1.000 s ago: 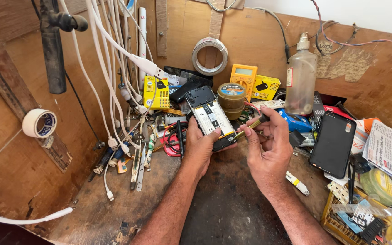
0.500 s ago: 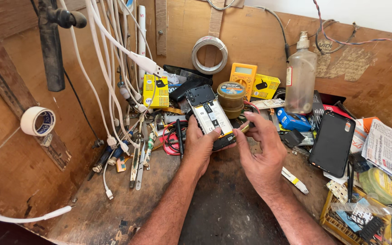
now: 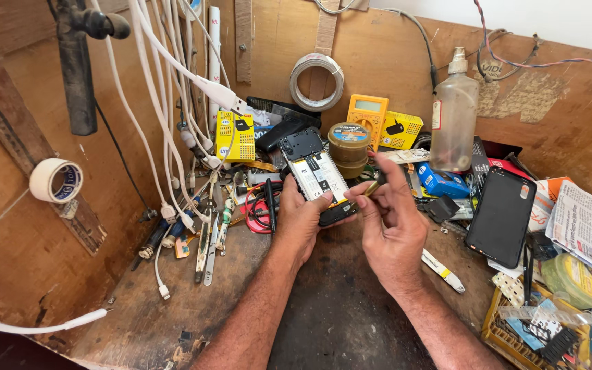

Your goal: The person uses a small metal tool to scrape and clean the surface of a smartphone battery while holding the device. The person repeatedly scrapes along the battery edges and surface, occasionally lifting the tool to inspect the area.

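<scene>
An opened phone (image 3: 315, 175), its back cover off and its battery and boards showing, is held at the centre of the frame. Its long axis runs from lower right to upper left, with the camera end pointing up and away toward the back wall. It is clasped from below and from the left by the left hand (image 3: 303, 219), the thumb laid on its lower edge. The right hand (image 3: 392, 223) is pinched on a small brass-coloured tool (image 3: 370, 188), whose tip is brought to the phone's lower right corner.

The work is done above a worn, dark-stained wooden bench (image 3: 337, 301) closed in by plywood walls. White cables (image 3: 173, 109) hang in the upper left, and a tape roll (image 3: 56, 180) is fixed at the left. A yellow multimeter (image 3: 368, 112) and a clear bottle (image 3: 453, 120) stand behind the hands. A black phone (image 3: 501, 214) lies at the right among small clutter.
</scene>
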The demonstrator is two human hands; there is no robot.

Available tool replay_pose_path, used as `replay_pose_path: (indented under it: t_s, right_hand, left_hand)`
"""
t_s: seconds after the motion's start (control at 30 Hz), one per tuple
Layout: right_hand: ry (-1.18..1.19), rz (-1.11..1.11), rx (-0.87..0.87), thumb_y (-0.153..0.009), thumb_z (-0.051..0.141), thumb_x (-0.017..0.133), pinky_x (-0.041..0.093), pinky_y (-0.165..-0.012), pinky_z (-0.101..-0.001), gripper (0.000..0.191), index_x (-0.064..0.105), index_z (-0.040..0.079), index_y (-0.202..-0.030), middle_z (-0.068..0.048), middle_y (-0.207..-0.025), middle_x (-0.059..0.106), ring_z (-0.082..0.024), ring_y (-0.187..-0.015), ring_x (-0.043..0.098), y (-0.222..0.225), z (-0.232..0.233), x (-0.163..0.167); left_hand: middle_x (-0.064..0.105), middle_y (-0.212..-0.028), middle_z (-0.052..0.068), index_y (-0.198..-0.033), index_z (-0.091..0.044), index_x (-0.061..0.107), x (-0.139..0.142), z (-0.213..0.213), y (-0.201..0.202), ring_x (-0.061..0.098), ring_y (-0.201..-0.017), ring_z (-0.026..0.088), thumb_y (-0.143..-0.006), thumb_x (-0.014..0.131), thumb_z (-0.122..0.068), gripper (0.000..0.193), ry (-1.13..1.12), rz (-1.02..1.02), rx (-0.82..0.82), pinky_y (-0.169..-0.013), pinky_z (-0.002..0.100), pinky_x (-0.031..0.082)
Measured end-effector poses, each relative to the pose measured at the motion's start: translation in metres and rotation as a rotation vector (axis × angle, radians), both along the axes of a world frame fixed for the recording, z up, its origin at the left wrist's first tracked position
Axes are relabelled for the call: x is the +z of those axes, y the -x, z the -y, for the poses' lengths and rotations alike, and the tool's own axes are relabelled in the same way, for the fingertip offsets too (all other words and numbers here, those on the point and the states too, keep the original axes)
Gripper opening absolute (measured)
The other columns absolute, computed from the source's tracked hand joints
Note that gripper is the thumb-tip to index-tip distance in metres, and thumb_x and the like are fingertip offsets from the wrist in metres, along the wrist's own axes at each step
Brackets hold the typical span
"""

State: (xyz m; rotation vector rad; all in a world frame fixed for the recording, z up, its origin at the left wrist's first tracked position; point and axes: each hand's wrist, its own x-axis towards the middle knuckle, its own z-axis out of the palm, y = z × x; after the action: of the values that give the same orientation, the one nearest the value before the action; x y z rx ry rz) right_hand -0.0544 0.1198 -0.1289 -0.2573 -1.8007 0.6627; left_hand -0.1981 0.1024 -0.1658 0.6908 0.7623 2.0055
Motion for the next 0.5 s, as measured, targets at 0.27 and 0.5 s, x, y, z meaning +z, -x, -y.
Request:
replay_pose_path:
  t_s: [0.27, 0.5]
  right_hand:
    - [-0.091, -0.037, -0.077, -0.095, -0.01, 0.073, 0.056, -0.09, -0.0235, 0.048, 0.058, -0.001, -0.14, -0.008, -0.127, 0.061, -0.009, -0.102, 0.063, 0.003, 0.001, 0.001]
    - [0.0, -0.014, -0.057, -0.1, -0.011, 0.064, 0.06, -0.09, -0.0239, 0.047, 0.056, 0.001, -0.145, -0.007, -0.115, 0.067, -0.009, -0.101, 0.068, 0.002, 0.0, -0.001]
  left_hand:
    - [0.063, -0.125, 0.021, -0.137, -0.002, 0.039, -0.009, -0.007, 0.002, 0.071, -0.105, 0.031, -0.091, 0.057, 0.012, 0.052, -0.078, -0.025, 0.049, -0.073, 0.047, 0.069]
    - [0.063, -0.122, 0.019, -0.134, -0.005, 0.038, -0.009, -0.006, 0.001, 0.071, -0.102, 0.033, -0.089, 0.055, 0.011, 0.051, -0.044, 0.023, -0.001, -0.068, 0.052, 0.069]
